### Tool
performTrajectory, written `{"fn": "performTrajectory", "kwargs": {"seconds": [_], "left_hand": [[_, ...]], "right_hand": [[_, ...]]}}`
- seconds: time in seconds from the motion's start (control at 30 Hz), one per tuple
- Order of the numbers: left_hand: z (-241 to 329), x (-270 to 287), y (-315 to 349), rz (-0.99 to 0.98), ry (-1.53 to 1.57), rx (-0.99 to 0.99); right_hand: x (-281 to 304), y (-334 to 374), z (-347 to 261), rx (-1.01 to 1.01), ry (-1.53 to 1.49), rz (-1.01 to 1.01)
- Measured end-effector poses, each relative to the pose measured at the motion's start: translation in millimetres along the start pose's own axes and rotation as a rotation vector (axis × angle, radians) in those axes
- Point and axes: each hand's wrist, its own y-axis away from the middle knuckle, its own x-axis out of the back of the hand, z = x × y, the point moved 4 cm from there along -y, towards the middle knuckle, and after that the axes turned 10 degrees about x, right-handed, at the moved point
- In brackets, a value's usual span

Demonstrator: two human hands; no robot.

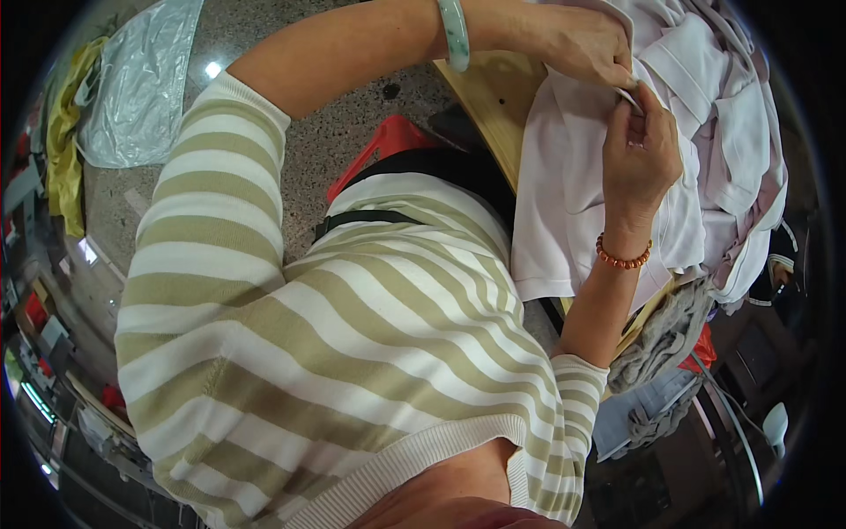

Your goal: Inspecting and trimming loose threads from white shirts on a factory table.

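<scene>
The heaped, soft, pale pinkish-white fabric [564,185] lies over the pale yellow wooden board [489,97] on your right, in loose overlapping folds, some hanging past the board. You have a thin edge of it raised between your hands, near the top of the view. Your left hand [586,42] comes in from the upper left, back of the hand up, thumb and index finger together, clamped on that fabric edge. Your right hand [643,154] reaches up from below, thumb and fingertips pinched on the fabric just beside the left fingertips; can't tell if the tips of both hands touch. You wear a smooth green-and-white marbled bangle [455,35] on the left wrist, a reddish-orange beaded bracelet [624,256] on the right. Your white-and-olive striped knit top [379,317] fills the middle, with a thin black band [374,217] at the waist. Below the fabric, by your right forearm, crumpled grey cloth [663,339] hangs near the board, a bright red item [701,349] just behind it, kind unclear. Beyond your left arm you have speckled grey floor [352,106], a red plastic piece [388,137] near your waist, and, farther left, a shiny white plastic sheet [141,88] beside crumpled yellow plastic [65,159]; the far-left rim is too small and bent to read
</scene>
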Motion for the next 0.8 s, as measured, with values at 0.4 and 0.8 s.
{"fn": "performTrajectory", "kwargs": {"seconds": [0.4, 0.8], "left_hand": [[26, -1, 38, 0.644, -0.279, -0.527], [-23, -10, 16, 0.392, 0.041, -0.193]], "right_hand": [[-3, -2, 9, -0.140, -0.156, -0.073], [-12, 7, 19, -0.177, -0.279, -0.128]]}}
